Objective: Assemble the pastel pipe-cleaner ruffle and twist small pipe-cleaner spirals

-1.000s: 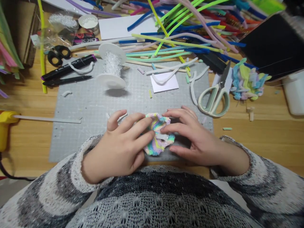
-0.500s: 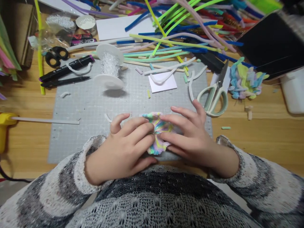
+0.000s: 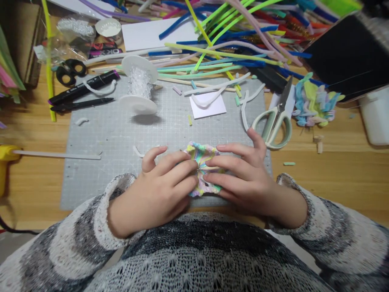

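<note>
Between my hands, at the near edge of the grey cutting mat (image 3: pixel 100 134), is a round, ruffled pastel piece of fuzzy pipe cleaners (image 3: pixel 200 152), striped pink, yellow, blue and green. Its strips run out from a small centre. My left hand (image 3: pixel 164 186) grips the piece's left side, fingertips near the centre and thumb hidden beneath. My right hand (image 3: pixel 243 178) holds the right side, two fingers lying on top and the little finger raised. White-handled scissors (image 3: pixel 275 121) lie just beyond my right hand.
A spool of clear beaded cord (image 3: pixel 140 83) stands on the mat, with markers (image 3: pixel 83 89) to its left. Loose pipe cleaners (image 3: pixel 225 48) crowd the back. At right lies another pastel bundle (image 3: pixel 316 101) beside a black panel (image 3: pixel 340 56). A yellow glue gun (image 3: pixel 6 156) is at left.
The pastel piece has been spread flatter and turned slightly, so more of its striped face shows. My right fingers have shifted a little on it; my left thumb has moved out of sight.
</note>
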A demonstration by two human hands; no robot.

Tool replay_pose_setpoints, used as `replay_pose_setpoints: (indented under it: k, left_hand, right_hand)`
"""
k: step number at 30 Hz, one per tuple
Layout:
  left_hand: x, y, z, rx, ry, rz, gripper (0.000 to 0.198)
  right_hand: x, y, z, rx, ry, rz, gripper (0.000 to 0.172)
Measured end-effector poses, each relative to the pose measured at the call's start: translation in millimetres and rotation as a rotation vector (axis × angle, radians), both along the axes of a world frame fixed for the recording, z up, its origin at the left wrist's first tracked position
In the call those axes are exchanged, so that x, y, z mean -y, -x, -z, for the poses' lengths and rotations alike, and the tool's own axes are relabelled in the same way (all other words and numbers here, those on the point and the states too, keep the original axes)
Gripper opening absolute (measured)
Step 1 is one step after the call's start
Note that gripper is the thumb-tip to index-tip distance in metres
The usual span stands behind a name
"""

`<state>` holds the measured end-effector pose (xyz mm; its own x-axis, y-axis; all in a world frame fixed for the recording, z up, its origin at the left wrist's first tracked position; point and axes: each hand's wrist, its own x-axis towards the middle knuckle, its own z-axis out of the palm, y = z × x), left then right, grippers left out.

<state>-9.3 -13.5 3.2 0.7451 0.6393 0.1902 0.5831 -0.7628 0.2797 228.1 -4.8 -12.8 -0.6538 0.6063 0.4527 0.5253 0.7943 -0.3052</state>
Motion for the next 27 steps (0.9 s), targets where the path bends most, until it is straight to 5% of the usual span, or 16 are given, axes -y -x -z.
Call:
replay_pose_setpoints:
  k: [7, 13, 18, 27]
  left_hand:
    - [2, -2, 0.2, 0.063, -0.01, 0.012, 0.01]
    - [-2, 4, -3.3, 0.058, -0.019, -0.046, 0.015]
    - [-3, 5, -10.2, 0.106, -0.01, -0.107, 0.022]
    - [0, 5, -9.8, 0.04, 0.003, 0.021, 0.015]
  right_hand:
    - [6, 7, 3.9, 0.029, -0.026, 0.03, 0.004]
    - [6, 1, -5.3, 0.038, 0.099, -0.041, 0.037]
    - [3, -1, -10.0, -0.033, 0.122, 0.066, 0.011]
    - [0, 2, -7.0, 0.014, 0.23, 0.097, 0.018]
